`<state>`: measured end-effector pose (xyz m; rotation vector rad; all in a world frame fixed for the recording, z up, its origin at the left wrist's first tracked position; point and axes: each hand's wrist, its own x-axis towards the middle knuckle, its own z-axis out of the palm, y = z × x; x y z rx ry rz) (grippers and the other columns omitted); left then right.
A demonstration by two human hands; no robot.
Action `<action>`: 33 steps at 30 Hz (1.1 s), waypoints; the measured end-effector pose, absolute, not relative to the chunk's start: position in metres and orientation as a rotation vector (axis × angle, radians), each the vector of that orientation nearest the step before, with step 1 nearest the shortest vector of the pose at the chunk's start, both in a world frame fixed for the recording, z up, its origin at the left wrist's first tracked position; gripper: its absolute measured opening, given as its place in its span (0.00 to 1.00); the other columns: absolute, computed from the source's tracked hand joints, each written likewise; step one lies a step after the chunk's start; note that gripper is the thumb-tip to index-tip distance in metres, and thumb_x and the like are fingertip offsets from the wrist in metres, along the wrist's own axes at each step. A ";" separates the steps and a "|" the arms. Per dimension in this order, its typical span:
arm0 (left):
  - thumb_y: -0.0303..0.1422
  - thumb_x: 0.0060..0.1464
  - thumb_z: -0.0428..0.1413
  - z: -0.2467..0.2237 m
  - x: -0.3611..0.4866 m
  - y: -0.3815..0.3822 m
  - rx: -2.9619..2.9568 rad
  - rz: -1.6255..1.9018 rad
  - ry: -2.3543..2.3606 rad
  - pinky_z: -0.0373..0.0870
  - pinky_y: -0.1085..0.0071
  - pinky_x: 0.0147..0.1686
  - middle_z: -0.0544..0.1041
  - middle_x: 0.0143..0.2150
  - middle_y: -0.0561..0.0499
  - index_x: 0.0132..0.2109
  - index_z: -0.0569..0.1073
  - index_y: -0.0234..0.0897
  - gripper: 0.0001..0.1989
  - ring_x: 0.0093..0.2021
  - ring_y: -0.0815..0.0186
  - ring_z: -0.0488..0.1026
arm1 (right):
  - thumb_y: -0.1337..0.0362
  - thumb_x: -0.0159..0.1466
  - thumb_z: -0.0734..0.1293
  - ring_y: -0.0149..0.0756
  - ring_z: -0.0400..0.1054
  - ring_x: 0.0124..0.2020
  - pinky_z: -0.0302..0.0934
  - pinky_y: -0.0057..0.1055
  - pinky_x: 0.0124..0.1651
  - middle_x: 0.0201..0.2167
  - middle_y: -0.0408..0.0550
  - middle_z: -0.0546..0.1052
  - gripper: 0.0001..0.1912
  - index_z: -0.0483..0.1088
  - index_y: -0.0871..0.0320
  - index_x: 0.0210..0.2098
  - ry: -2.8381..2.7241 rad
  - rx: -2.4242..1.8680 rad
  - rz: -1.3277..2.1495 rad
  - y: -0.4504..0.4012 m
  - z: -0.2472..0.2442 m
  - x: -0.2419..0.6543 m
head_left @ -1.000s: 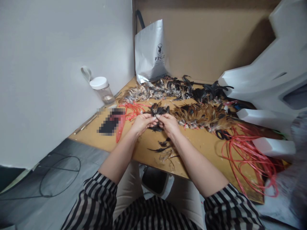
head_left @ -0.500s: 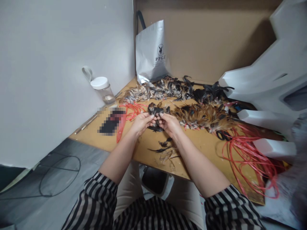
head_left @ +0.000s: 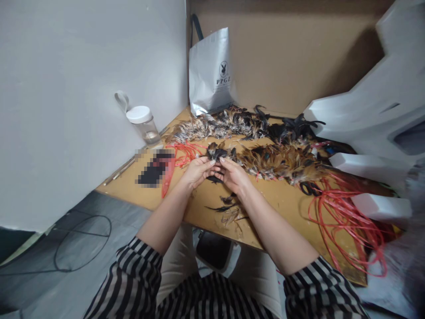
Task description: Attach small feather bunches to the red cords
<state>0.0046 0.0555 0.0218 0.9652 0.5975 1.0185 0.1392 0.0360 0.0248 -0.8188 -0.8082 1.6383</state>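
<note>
Over the middle of the wooden table (head_left: 195, 212), my left hand (head_left: 198, 172) and my right hand (head_left: 233, 173) meet, thumbs almost touching. Both pinch a small bunch of dark feathers (head_left: 215, 151), whose lower part is hidden by my fingers. Just right of it lies a long row of brown feathers (head_left: 282, 161). Behind stretches another row with pale speckled feathers (head_left: 199, 127) and black feathers (head_left: 294, 128). Loose feathers (head_left: 230, 208) are scattered on the table in front of my right hand. Red plastic strands (head_left: 186, 153) lie left of the bunch.
A silver bag (head_left: 210, 75) stands at the back, and a clear jar with a white lid (head_left: 143, 124) at the left. Red strips (head_left: 345, 217) hang over the right edge near white foam pieces (head_left: 380, 206). Below the table's edge is a dark bin (head_left: 214, 250).
My hands have drawn slightly closer together, with the right fingers now nearly meeting the left. The feather bunch stays between them; the surroundings look the same.
</note>
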 end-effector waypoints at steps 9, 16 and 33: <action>0.29 0.39 0.62 0.021 0.006 0.057 0.931 1.080 0.643 0.66 0.81 0.25 0.73 0.23 0.52 0.30 0.71 0.29 0.10 0.22 0.77 0.69 | 0.55 0.45 0.71 0.25 0.64 0.23 0.58 0.23 0.26 0.22 0.42 0.73 0.14 0.70 0.59 0.23 -0.969 -0.964 1.378 0.038 0.023 0.139; 0.31 0.40 0.62 0.020 0.007 0.057 0.968 1.112 0.652 0.66 0.81 0.25 0.73 0.23 0.52 0.31 0.71 0.29 0.11 0.22 0.76 0.69 | 0.59 0.45 0.71 0.23 0.57 0.16 0.51 0.23 0.22 0.15 0.38 0.68 0.11 0.68 0.59 0.20 -0.944 -0.968 1.268 0.038 0.028 0.139; 0.34 0.40 0.61 0.020 0.010 0.054 1.206 1.104 0.747 0.65 0.77 0.25 0.73 0.22 0.51 0.29 0.71 0.30 0.10 0.22 0.73 0.69 | 0.59 0.46 0.70 0.24 0.56 0.18 0.51 0.24 0.23 0.16 0.39 0.69 0.10 0.68 0.58 0.19 -1.071 -0.970 1.178 0.033 0.035 0.144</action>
